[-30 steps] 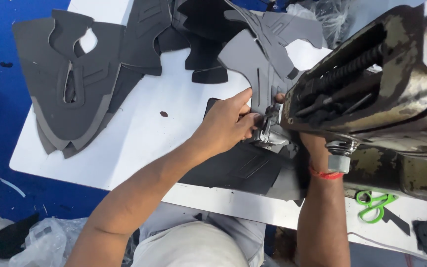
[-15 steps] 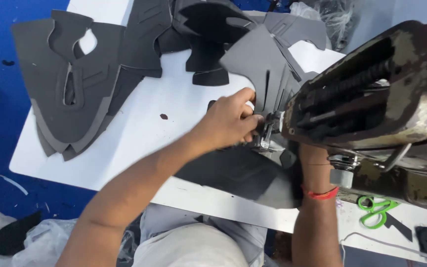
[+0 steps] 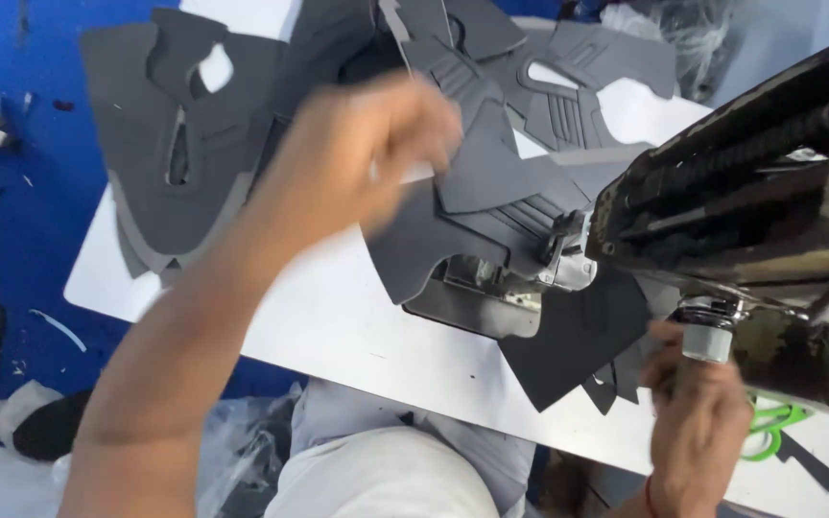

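We're in a stitching workshop: industrial sewing machine (image 3: 741, 221) on a white table (image 3: 338, 326), grey cut pieces (image 3: 175, 182) stacked left of it.

Green-handled scissors (image 3: 769, 427) lie on the white table (image 3: 338, 326) near its right end. Off the table's left edge, white scraps (image 3: 55, 329) dot the blue floor (image 3: 11, 221).
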